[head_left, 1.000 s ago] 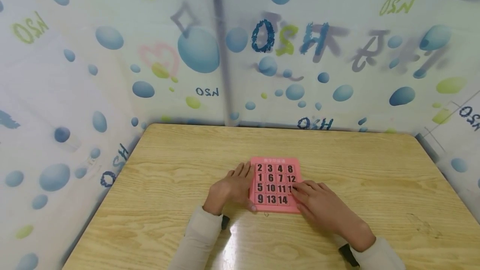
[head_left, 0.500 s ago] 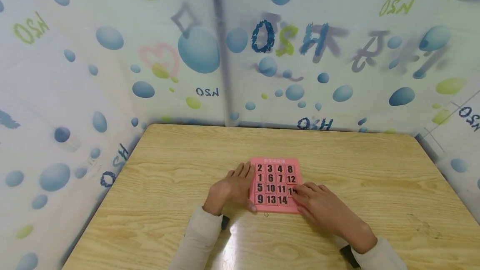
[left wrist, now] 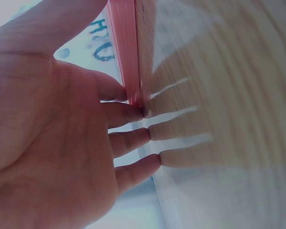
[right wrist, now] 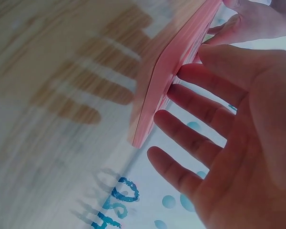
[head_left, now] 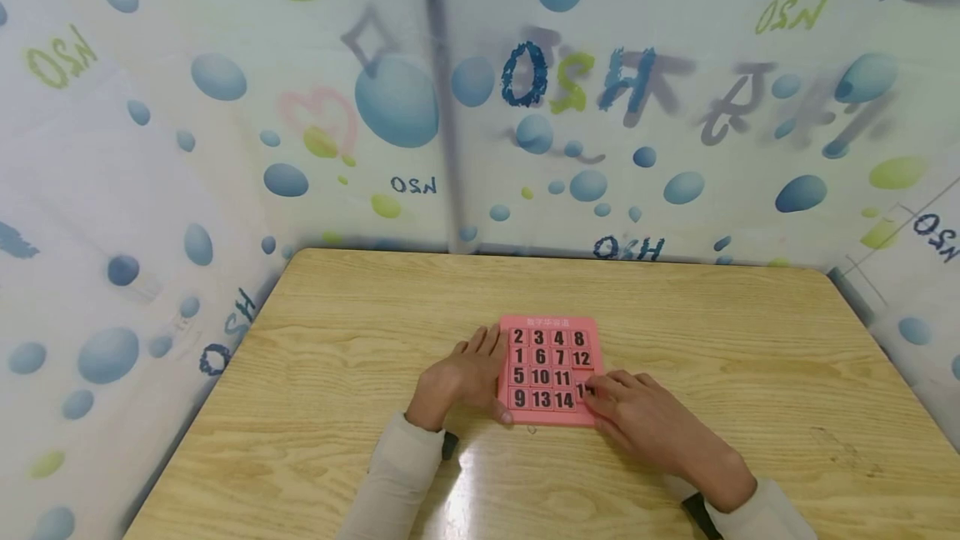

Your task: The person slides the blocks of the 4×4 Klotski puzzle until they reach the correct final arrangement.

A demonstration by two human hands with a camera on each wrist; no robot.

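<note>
A pink number sliding puzzle (head_left: 551, 418) lies flat on the table, its rows of square tiles facing up. My left hand (head_left: 465, 373) rests along the puzzle's left edge, fingers extended, thumb at the lower left corner. In the left wrist view, the straight fingers (left wrist: 133, 143) reach to the tabletop beside the pink side wall (left wrist: 125, 52). My right hand (head_left: 648, 419) touches the rightmost-column tile (head_left: 581, 391), apparently 15 and partly covered by fingertips. That tile sits between the third and bottom rows. The right wrist view shows that hand's fingers (right wrist: 190, 138) extended and spread.
The wood-grain table (head_left: 360, 315) extends around the puzzle on every side. Behind it and at the left stands a pale curtain-like wall (head_left: 480, 157) printed with blue and green drops. A bright light reflection lies on the near tabletop.
The tile under my right fingertips has slid from the third row down toward the bottom row, leaving a gap below the 12. My left hand has stayed in place.
</note>
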